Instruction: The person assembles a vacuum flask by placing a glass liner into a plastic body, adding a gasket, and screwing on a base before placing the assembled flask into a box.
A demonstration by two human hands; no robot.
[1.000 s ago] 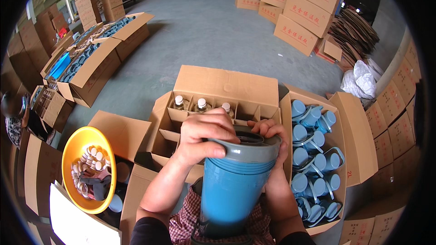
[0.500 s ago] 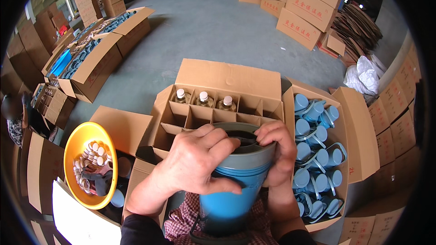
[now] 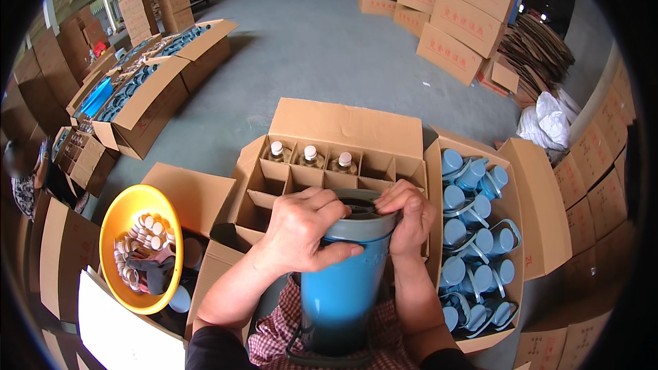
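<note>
In front of my body stands a blue thermos flask casing (image 3: 340, 281) with a grey collar (image 3: 362, 227) round its open top and a dark opening inside. My left hand (image 3: 305, 229) presses on the left side of the collar, fingers curled over the rim, thumb against the blue wall. On the opposite side my right hand (image 3: 408, 216) grips the rim, its fingers bent over the edge. A dark carrying handle (image 3: 329, 362) hangs at the casing's lower end, against a checked cloth (image 3: 271, 329). Whatever lies deep inside the casing is hidden.
Beyond my hands, a divided carton (image 3: 346, 120) holds three bottles (image 3: 310, 156) with pale caps. At right, another carton (image 3: 548, 219) contains several blue handled flasks (image 3: 478, 240). A yellow basin (image 3: 140, 194) with pale stoppers (image 3: 147, 233) sits left. A person (image 3: 51, 181) is at far left.
The casing has turned to a more upright angle, and its collar shows narrower. My right hand has shifted slightly left and up with the rim; both hands keep their grip.
</note>
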